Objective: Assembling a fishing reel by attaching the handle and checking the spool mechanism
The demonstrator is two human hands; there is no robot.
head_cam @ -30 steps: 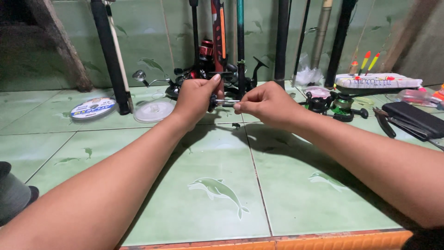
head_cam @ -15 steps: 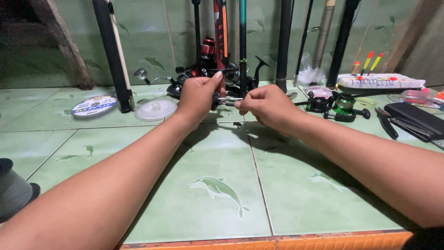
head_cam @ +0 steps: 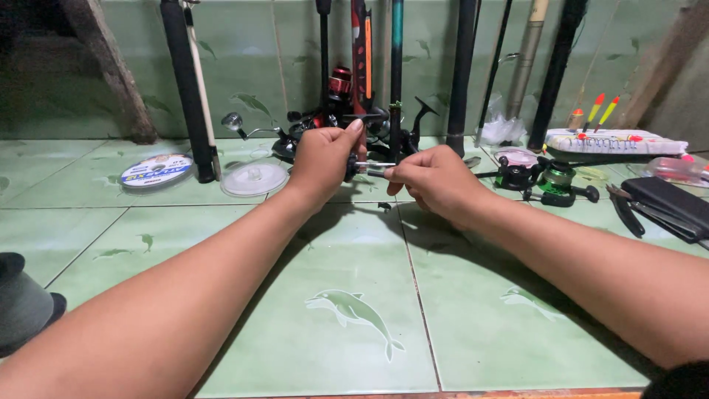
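Now both hands pinched on small clear piece (head_cam: 373, 168): left hand (head_cam: 323, 159), right hand (head_cam: 436, 181).

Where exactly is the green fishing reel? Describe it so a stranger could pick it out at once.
Start at the green tiled floor with dolphin prints and look along the wall behind the right hand. Just beyond that hand, right of the leaning fishing rods, sits the green fishing reel. Its bright green spool sets it apart from the black and red reels clustered behind the left hand.
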